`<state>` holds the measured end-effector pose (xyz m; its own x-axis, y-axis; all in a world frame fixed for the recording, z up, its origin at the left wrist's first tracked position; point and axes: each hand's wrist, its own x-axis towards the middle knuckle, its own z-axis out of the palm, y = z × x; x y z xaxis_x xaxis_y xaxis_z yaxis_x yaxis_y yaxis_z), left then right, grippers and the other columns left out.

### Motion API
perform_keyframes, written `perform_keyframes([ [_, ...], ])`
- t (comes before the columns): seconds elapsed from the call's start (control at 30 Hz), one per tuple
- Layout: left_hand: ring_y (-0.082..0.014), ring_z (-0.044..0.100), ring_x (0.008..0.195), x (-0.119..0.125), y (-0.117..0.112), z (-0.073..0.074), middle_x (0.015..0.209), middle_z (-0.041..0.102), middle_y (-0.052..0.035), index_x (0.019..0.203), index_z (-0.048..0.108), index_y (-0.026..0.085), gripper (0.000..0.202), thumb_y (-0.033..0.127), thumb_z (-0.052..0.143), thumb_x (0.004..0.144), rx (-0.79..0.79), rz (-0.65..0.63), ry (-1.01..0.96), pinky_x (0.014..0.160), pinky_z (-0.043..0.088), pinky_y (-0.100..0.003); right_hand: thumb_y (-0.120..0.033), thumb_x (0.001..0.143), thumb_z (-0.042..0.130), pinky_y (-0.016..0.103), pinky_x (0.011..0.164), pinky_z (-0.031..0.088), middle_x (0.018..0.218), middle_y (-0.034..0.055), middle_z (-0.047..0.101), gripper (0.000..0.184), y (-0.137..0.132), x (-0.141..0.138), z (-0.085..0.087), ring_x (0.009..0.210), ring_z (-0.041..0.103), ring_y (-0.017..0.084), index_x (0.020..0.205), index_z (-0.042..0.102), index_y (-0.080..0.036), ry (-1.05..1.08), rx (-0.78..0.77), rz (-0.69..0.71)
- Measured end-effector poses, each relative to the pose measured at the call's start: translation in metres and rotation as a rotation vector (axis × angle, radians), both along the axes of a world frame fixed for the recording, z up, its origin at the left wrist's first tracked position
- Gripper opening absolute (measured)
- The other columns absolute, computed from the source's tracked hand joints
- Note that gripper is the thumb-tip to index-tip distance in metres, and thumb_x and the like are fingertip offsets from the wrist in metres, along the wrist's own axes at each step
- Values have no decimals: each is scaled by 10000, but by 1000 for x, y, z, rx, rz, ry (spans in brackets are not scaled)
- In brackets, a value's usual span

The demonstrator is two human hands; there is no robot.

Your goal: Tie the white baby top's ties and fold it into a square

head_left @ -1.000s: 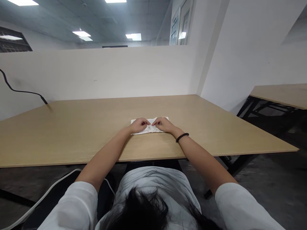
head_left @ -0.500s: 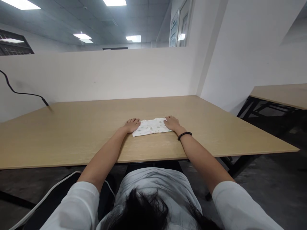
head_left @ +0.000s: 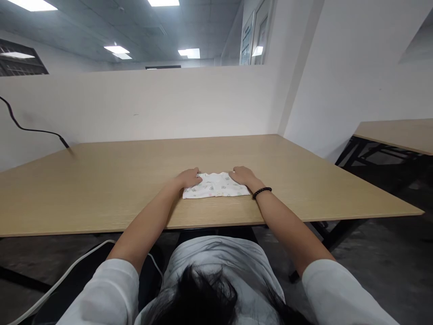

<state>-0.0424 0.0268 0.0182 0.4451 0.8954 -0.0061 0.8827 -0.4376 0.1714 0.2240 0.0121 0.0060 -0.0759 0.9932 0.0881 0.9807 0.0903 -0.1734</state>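
A white cloth (head_left: pixel 216 186) with small coloured prints lies folded in a wide flat strip on the table near its front edge. My left hand (head_left: pixel 191 178) is closed at the cloth's far left corner, its thumb on top of the fabric and its other fingers partly hidden. At the far right corner, my right hand (head_left: pixel 242 175) pinches the cloth in the same way. Between the hands the far edge of the cloth looks slightly wavy, while the near edge runs almost straight.
The light wood table (head_left: pixel 118 180) meets a white partition (head_left: pixel 169 104) at the back. A black cable (head_left: pixel 37 131) comes down onto its far left side. Another table (head_left: pixel 399 133) stands to the right. A white cord (head_left: pixel 64 280) hangs below at the left.
The cloth has slid slightly towards me and lies straighter. My left hand's fingers, spread before, have closed on its corner; my right hand has also curled in at its corner.
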Motion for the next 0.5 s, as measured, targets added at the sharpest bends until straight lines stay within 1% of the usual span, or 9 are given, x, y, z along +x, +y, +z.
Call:
perform_keyframes([
  [0.07,-319,667,1071,0,-2,3,1249,684,-190,1265,598,131,523,469,460,891,-24,0,11,840,498,-353,-418,962,469,348,799,473,1119,230,724,438,-2,-3,1,1020,678,327,1054,742,-87,3,6,11],
  [0.13,-339,659,1101,2,-5,6,1241,692,-190,1212,654,143,560,547,419,903,-26,-22,37,847,493,-361,-420,964,485,348,788,474,1087,240,732,437,-5,-7,2,1001,688,333,1015,757,-82,1,14,21],
  [0.23,-343,670,1080,7,-18,10,1184,720,-181,1090,730,163,546,559,399,914,-46,-73,82,829,491,-353,-387,967,490,340,762,473,1068,239,739,412,-14,-14,5,976,700,327,981,774,-88,-25,11,62],
  [0.33,-338,701,967,13,-47,10,1061,751,-186,981,764,160,523,529,397,931,-41,-92,124,767,494,-362,-363,971,484,331,728,462,1022,227,750,398,-35,-23,4,939,706,314,926,784,-104,-60,11,120],
  [0.37,-334,705,938,15,-60,8,1019,755,-189,938,768,156,520,516,392,940,-3,-79,132,759,492,-364,-358,975,481,330,720,456,1001,223,753,397,-46,-26,3,926,707,310,903,783,-111,-66,24,140],
  [0.43,-322,701,912,17,-88,4,937,749,-201,850,762,140,511,435,361,968,164,-43,110,779,482,-374,-354,987,462,328,706,441,961,210,757,404,-69,-30,-1,894,707,297,863,775,-132,-70,66,181],
  [0.47,-318,696,901,17,-102,1,910,743,-200,819,753,141,494,396,359,972,220,-49,79,780,476,-378,-357,997,446,324,701,433,940,195,760,412,-82,-32,-3,876,706,285,851,769,-148,-70,88,209],
  [0.5,-307,693,875,17,-114,-1,898,740,-186,804,746,155,478,391,367,974,227,-82,34,761,471,-372,-359,1004,432,320,697,425,920,181,761,421,-95,-34,-5,856,703,273,830,761,-163,-63,108,221],
])
